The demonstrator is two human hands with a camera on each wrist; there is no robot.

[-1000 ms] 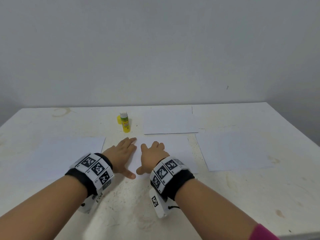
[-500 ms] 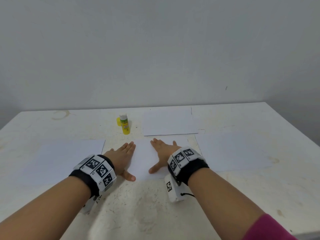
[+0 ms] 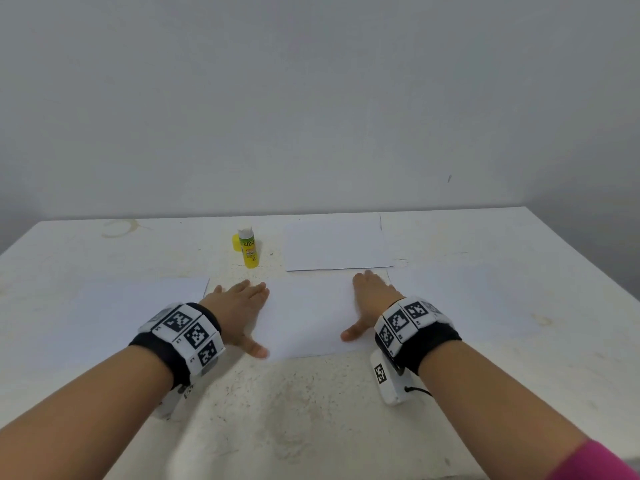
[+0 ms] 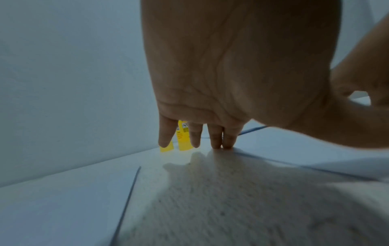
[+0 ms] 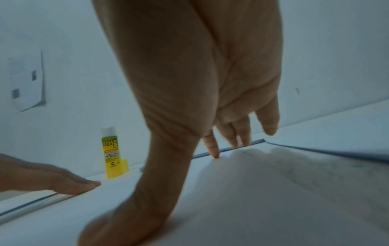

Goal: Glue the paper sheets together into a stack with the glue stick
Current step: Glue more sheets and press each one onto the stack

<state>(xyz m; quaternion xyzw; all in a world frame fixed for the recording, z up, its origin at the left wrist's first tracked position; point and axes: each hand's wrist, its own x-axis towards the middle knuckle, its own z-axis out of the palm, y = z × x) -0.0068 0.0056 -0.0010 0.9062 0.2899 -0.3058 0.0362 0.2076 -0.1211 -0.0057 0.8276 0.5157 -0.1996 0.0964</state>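
Note:
A white paper sheet [image 3: 308, 317] lies in the middle of the table. My left hand [image 3: 242, 306] lies flat on its left edge, fingers straight. My right hand [image 3: 370, 299] presses flat on its right side, thumb spread inward. Three more sheets lie around: one at the left [image 3: 114, 313], one behind [image 3: 336, 245], one at the right [image 3: 485, 306]. A yellow glue stick [image 3: 248, 249] stands upright with its white tip bare, and its yellow cap [image 3: 236, 243] sits just behind it. In the right wrist view the glue stick [image 5: 112, 154] stands beyond my left hand's fingers [image 5: 69, 184].
The table [image 3: 311, 410] is white and stained, with a ring mark [image 3: 119, 226] at the back left. A plain grey wall [image 3: 311, 98] rises right behind the table. A pink sleeve [image 3: 595, 462] shows at the lower right.
My right hand has slid to the right across the middle sheet, away from the left hand. The left hand has stayed at the sheet's left edge.

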